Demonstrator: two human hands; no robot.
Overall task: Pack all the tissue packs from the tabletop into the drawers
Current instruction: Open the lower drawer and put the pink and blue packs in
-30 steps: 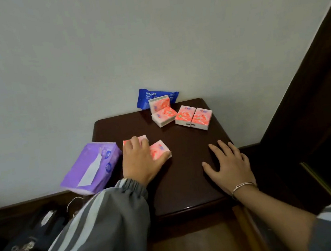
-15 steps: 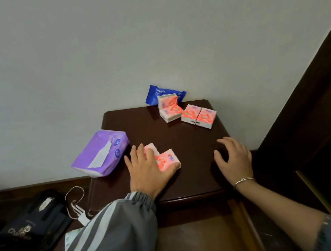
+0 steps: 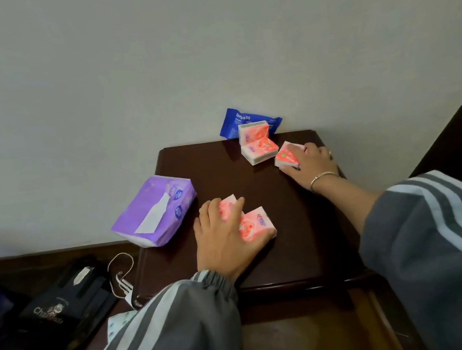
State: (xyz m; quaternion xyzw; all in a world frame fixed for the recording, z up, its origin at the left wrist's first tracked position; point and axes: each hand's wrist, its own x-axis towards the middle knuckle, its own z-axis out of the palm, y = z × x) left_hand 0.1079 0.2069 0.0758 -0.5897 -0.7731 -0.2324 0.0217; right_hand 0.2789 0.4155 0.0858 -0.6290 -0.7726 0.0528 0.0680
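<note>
The left hand (image 3: 226, 239) lies flat on two pink packs (image 3: 254, 224) near the front of the dark table (image 3: 302, 224), fingers wrapped on them; the right hand (image 3: 311, 162) grabs two more pink packs (image 3: 287, 157) at the back right; two stacked packs (image 3: 256, 142) sit by a blue pack (image 3: 232, 122); a purple pack (image 3: 155, 210) hangs off the left edge.

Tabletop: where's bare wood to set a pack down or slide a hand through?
Free: the middle strip between the left hand and right hand, and the back-left patch between the purple pack and the stacked pink packs. Front edge of the tabletop is bare too. Crowded: back-right corner, with the blue pack.
</note>
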